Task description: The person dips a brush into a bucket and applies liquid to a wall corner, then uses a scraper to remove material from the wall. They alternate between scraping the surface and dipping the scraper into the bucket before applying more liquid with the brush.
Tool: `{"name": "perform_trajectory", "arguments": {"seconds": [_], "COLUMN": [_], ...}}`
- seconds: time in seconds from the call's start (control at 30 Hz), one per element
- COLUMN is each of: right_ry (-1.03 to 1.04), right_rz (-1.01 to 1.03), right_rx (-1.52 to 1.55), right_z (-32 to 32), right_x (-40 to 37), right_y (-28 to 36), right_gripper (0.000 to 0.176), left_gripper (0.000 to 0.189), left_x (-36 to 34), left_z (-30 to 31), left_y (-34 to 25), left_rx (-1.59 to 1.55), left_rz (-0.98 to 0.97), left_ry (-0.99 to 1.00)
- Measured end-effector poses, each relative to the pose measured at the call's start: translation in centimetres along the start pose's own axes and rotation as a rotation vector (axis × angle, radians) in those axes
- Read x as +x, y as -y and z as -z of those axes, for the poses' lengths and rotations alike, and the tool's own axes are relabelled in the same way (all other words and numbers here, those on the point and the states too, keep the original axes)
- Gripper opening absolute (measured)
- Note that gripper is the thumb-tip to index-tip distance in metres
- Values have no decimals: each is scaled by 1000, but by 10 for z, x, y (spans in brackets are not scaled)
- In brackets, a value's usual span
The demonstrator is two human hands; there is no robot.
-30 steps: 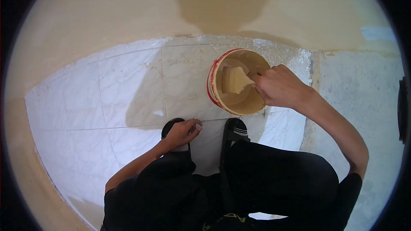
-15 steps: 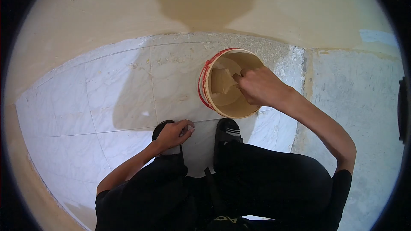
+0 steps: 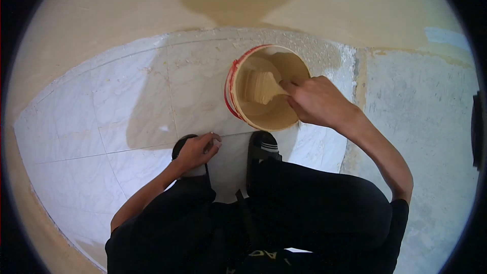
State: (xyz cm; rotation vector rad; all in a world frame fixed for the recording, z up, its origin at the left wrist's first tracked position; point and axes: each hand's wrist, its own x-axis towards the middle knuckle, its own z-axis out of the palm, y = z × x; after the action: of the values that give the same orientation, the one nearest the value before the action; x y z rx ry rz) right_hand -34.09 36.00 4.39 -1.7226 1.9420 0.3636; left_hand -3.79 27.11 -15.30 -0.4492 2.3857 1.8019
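My right hand (image 3: 322,102) reaches over the rim of a bucket (image 3: 231,87) and is closed around the handle of a wide paintbrush (image 3: 261,87). Tan paint coats the bristles, which are inside the bucket and point left. Paint smears and a red band mark the bucket's outside. My fingers hide most of the handle. Near my left foot, my left hand (image 3: 197,151) hangs with loosely bent fingers apart, holding nothing.
The bucket stands on marbled tiles (image 3: 127,172) in front of my sandals (image 3: 263,146). A tan wall (image 3: 127,5) rises just beyond it, with rough debris along its base. Rough grey concrete (image 3: 406,122) lies to the right.
The paintbrush has come up out of the paint, and its bristles now show clearly. My right hand stays closed on it. The whole view has shifted slightly.
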Motion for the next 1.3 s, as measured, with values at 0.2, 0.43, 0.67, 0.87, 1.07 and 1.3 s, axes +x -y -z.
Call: {"name": "perform_trajectory", "arguments": {"seconds": [0.2, 0.43, 0.67, 0.87, 1.07, 1.3], "right_ry": [-243, -337, -209, -172, -64, -250], "right_rz": [-122, -351, -128, -54, -44, -188], "right_rx": [474, 1510, 1963, 2046, 2019, 2018], "right_z": [-6, -93, -132, -134, -140, -155], "right_x": [-61, -97, -98, -90, -91, -84], "right_y": [-8, -9, 0, -3, 1, 14], "right_gripper": [32, 43, 49, 47, 44, 47], "left_gripper": [16, 17, 14, 16, 15, 15], "left_x": [2, 6, 7, 8, 10, 10], "left_z": [0, -3, -7, -10, -9, -10], "left_y": [-3, -2, -5, 1, -5, -6], "left_rx": [-14, 77, 93, 122, 149, 130], "left_rz": [44, 27, 27, 25, 73, 58], "left_ry": [2, -9, -47, -55, -65, -116]}}
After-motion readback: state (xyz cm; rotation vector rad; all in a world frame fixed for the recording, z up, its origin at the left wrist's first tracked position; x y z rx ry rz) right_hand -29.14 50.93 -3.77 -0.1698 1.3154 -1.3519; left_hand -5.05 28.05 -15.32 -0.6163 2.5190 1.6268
